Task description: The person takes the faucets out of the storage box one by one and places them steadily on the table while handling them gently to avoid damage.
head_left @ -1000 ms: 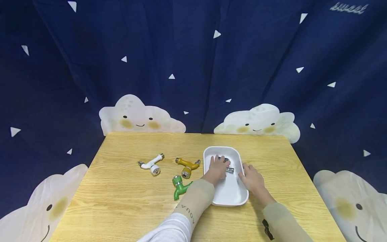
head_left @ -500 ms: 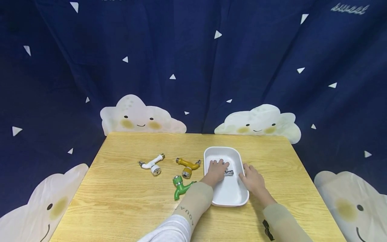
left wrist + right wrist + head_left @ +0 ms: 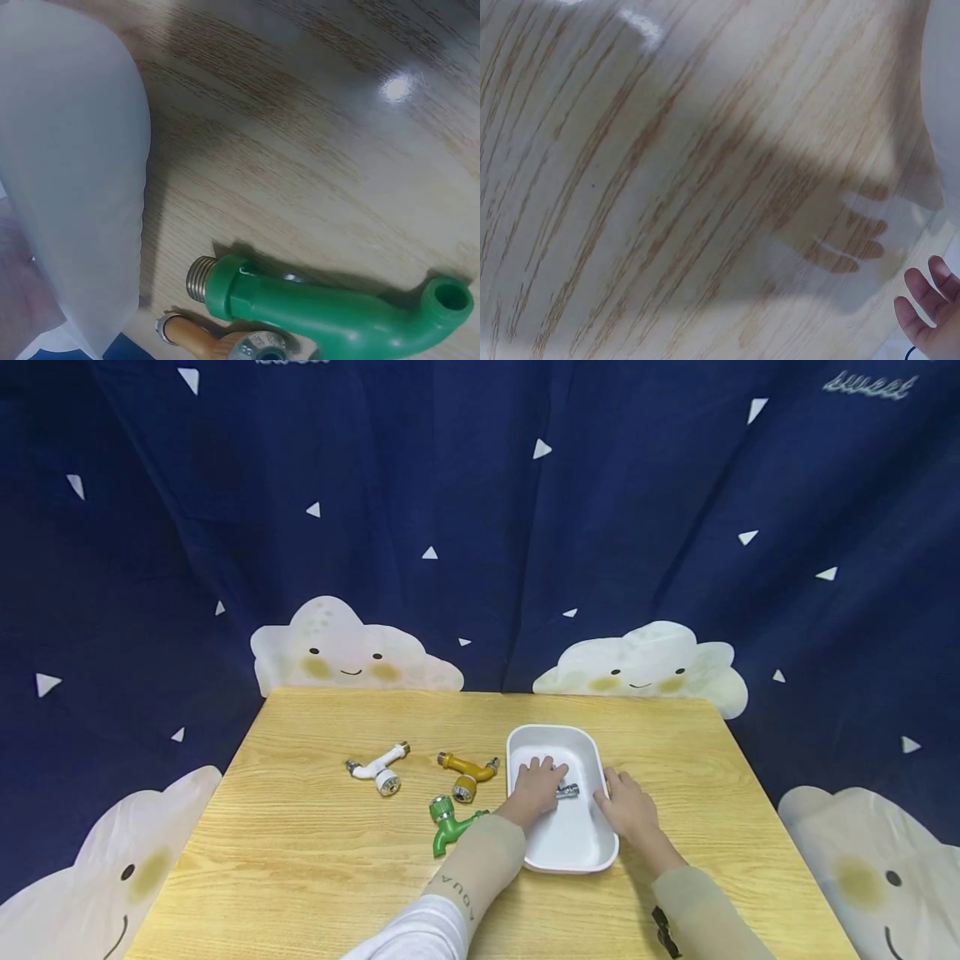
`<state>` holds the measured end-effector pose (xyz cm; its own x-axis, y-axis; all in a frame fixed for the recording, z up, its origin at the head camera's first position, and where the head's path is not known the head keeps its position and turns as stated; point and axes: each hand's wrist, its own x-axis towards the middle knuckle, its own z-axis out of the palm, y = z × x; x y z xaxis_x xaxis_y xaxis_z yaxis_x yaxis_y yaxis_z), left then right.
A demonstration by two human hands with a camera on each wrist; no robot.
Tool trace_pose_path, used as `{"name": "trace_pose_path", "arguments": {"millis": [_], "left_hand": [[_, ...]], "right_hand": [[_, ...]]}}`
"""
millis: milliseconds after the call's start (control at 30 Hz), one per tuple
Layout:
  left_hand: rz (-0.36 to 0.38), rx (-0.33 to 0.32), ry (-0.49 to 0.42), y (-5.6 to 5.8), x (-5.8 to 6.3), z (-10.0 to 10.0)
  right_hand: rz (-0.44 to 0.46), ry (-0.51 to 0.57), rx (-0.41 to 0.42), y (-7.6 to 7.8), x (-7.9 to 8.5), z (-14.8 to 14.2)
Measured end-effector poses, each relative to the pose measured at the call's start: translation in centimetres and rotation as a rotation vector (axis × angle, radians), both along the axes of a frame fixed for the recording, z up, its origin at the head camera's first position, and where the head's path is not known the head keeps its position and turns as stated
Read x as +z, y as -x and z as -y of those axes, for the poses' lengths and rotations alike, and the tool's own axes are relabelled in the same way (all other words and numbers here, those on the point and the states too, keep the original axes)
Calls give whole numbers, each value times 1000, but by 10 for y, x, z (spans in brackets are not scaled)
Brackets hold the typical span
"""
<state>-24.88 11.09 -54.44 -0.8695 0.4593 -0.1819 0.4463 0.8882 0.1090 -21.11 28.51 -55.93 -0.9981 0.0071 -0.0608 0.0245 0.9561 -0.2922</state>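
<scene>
A white tray (image 3: 573,852) stands on the wooden table, right of centre. Inside it lies a silver tap (image 3: 568,791), mostly covered by my left hand (image 3: 534,793), whose fingers bend down over it in a grip. The fingertips' contact is hidden. My right hand (image 3: 628,806) rests along the tray's right side, thumb by the rim; its fingers look fairly straight in the right wrist view. Left of the tray lie a green tap (image 3: 448,831), a yellow tap (image 3: 467,770) and a white tap (image 3: 377,768). My left forearm passes over the green tap's end.
The wooden table (image 3: 300,860) meets a dark blue curtain (image 3: 480,527) with cloud pictures at its back and sides. A small black object (image 3: 664,931) shows beside my right sleeve. The left wrist view has the green tap (image 3: 322,304) close to the tray wall (image 3: 82,165).
My left hand has drawn slightly back toward me inside the tray, its fingers more bent, and the silver tap has shifted with it. My right hand has stayed at the tray's side.
</scene>
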Motion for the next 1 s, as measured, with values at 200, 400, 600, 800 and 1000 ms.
{"name": "trace_pose_path", "arguments": {"millis": [200,400,600,800,1000], "left_hand": [[-7,-4,-4,-1,-1,0],[-7,-14,13,-1,-5,-1],[23,-4,5,-1,-5,1],[58,9,-10,-1,-6,1],[87,8,-43,-1,-4,3]], "right_hand": [[1,-1,1,-1,1,1],[8,-6,7,0,0,0],[6,-9,8,0,0,0],[1,-16,12,0,-1,-1],[2,-21,19,1,-1,-2]]}}
